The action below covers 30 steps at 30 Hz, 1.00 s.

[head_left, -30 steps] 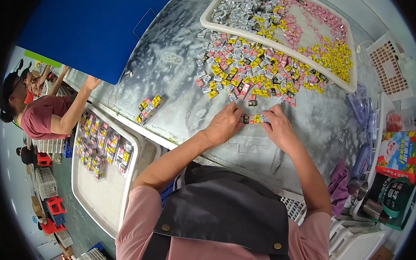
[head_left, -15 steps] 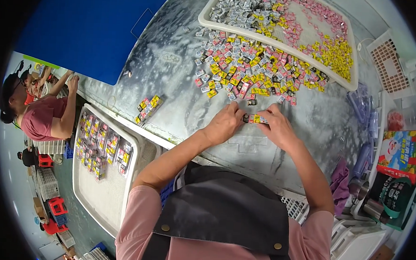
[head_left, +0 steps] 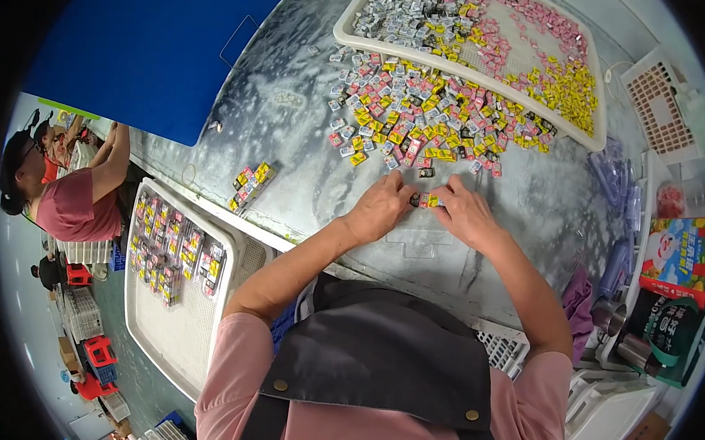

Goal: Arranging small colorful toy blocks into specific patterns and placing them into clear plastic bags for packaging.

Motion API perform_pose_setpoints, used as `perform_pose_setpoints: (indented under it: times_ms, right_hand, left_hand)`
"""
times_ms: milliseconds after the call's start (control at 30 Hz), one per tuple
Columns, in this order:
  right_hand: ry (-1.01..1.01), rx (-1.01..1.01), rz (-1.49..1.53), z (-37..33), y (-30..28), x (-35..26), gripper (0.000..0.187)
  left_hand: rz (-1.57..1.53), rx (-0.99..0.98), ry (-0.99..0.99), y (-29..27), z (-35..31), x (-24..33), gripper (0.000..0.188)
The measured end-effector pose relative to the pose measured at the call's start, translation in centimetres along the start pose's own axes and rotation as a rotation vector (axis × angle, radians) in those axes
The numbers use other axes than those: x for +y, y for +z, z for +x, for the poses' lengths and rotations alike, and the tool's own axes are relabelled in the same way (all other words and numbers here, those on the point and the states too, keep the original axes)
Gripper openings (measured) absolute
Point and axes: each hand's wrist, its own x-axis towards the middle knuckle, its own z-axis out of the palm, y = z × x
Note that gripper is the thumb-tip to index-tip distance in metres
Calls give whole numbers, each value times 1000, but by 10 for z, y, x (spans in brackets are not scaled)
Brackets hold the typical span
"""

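A short row of small printed packs [head_left: 425, 200], black, pink and yellow, lies on the grey table between my two hands. My left hand [head_left: 380, 209] closes on its left end, fingers bent. At the right end, my right hand [head_left: 469, 216] presses with thumb and fingers, covering some of the packs. Just beyond the row is a single black pack [head_left: 426, 173], apart from my fingers. A loose heap of small packs [head_left: 420, 117] in white, pink, yellow and black spreads farther out. A clear flat plastic piece [head_left: 420, 245] rests nearer me.
Beyond the heap stands a white tray [head_left: 469, 66] of sorted packs. Another white tray [head_left: 148, 313] at lower left holds filled clear packages. A grouped block of packs [head_left: 252, 186] sits near the table edge. A blue board [head_left: 155, 46] covers the far left; a co-worker [head_left: 78, 200] is beyond.
My right hand has shifted slightly left, and its fingers now hide more of the row's right end. My left hand has barely moved. The co-worker's arms have changed position.
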Motion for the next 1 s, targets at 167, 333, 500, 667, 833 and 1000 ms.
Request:
perform_pose_setpoints:
  times_ms: [167,333,500,667,833,1000]
  right_hand:
    - [-43,40,-12,-2,-2,1,26]
    - [-82,74,33,-18,-21,-19,28]
    - [-72,-11,19,-44,-9,-26,28]
    - [-58,-27,16,-49,4,-25,28]
    - [-72,-31,25,-52,3,-28,27]
    - [-97,14,-20,-58,10,-29,24]
  left_hand:
    - [-7,26,14,-6,-1,3,35]
    - [-50,30,9,-29,-13,28,28]
    - [-96,45,9,-11,-39,42,32]
    - [-52,41,17,3,-46,40,32]
    - [-37,13,43,1,-50,41,33]
    - [38,-8,75,3,-54,41,33]
